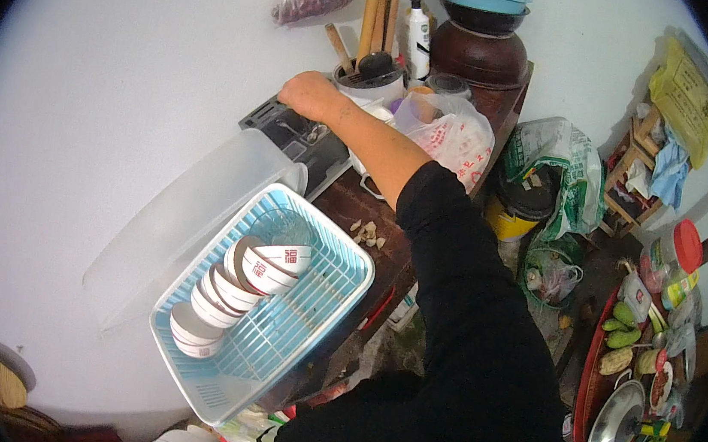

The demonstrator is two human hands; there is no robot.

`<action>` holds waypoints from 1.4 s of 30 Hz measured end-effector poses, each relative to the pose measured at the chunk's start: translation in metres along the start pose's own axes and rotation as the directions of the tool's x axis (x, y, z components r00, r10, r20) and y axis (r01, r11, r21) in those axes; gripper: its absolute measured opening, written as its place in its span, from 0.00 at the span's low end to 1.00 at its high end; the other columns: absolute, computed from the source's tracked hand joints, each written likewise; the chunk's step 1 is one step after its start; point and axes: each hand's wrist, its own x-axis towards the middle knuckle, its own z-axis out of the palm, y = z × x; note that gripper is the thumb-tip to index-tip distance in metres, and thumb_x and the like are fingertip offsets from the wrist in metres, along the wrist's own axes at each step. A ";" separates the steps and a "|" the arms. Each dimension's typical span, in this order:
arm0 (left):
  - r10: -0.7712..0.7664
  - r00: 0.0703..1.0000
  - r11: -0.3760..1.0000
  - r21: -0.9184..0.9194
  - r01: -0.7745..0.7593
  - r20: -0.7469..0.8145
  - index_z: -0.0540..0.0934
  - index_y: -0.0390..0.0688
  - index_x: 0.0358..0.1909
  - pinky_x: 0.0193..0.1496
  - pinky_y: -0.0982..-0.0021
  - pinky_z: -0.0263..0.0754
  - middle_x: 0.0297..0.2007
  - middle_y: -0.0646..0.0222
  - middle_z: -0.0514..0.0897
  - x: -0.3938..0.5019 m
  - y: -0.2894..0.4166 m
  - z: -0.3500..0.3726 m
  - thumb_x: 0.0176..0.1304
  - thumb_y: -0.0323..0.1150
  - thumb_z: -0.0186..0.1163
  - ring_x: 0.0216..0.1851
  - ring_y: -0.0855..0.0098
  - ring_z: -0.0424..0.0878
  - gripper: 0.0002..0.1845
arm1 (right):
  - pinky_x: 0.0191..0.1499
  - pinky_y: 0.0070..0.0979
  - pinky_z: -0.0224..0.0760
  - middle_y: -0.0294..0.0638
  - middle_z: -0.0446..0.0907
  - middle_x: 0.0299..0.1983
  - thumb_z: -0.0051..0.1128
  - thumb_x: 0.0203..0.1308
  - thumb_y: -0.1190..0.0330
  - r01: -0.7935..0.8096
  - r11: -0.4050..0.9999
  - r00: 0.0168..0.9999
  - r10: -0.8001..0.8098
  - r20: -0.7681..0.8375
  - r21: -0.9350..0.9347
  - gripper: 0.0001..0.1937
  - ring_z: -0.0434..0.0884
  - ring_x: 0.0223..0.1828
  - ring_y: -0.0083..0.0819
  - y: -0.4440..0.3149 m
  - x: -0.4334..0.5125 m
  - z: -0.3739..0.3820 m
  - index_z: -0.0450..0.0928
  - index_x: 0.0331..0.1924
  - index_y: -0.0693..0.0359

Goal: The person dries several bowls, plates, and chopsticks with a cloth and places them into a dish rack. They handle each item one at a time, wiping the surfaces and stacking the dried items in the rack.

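My right hand reaches out over the far end of a dark grey plastic utensil tray, with its back up and fingers curled down. The fingertips are hidden, so any held thing cannot be made out. Metal spoons lie in the tray. Just beyond the hand stands a white utensil pot with wooden handles. Nearer me, a blue and white dish basket holds several white bowls with red marks and a clear glass bowl. My left hand is out of view.
A translucent cover leans by the wall. A plastic bag and stacked basins stand on the wooden table. Right of it are a lined bin, a green basket, and a red table with vegetables and a pan lid.
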 end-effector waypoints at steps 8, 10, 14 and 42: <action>0.084 0.996 0.991 -0.105 -0.084 -0.004 0.56 0.49 0.67 0.69 0.56 0.42 0.67 0.62 0.56 -0.030 0.007 -0.045 0.56 0.57 0.56 0.67 0.59 0.53 0.41 | 0.47 0.36 0.72 0.46 0.78 0.45 0.47 0.54 0.76 -0.315 0.938 0.943 0.327 -0.063 0.147 0.20 0.78 0.45 0.43 -0.009 -0.050 -0.018 0.72 0.53 0.54; 0.113 0.993 0.981 -0.154 -0.117 -0.035 0.56 0.49 0.67 0.69 0.56 0.42 0.67 0.62 0.56 -0.046 0.015 -0.056 0.56 0.57 0.56 0.67 0.59 0.53 0.41 | 0.35 0.28 0.72 0.44 0.80 0.34 0.50 0.54 0.78 -0.191 0.920 0.851 0.329 -0.409 0.341 0.11 0.79 0.32 0.38 -0.044 -0.064 -0.059 0.77 0.42 0.60; 0.197 0.980 0.948 -0.252 -0.194 -0.012 0.56 0.49 0.67 0.69 0.56 0.42 0.67 0.62 0.56 -0.056 0.040 -0.059 0.55 0.57 0.56 0.67 0.59 0.53 0.41 | 0.29 0.21 0.68 0.42 0.79 0.30 0.50 0.54 0.80 0.118 0.636 0.871 0.303 -0.388 0.763 0.05 0.76 0.27 0.27 -0.155 -0.127 -0.125 0.77 0.33 0.66; -0.293 0.898 0.941 0.263 0.211 0.327 0.52 0.35 0.63 0.48 0.42 0.71 0.52 0.50 0.69 0.032 0.108 0.097 0.45 0.29 0.52 0.51 0.49 0.72 0.39 | 0.51 0.55 0.64 0.54 0.58 0.58 0.51 0.46 0.67 -0.855 -0.382 0.514 -0.528 0.676 0.352 0.38 0.61 0.60 0.48 -0.316 -0.128 -0.076 0.48 0.64 0.60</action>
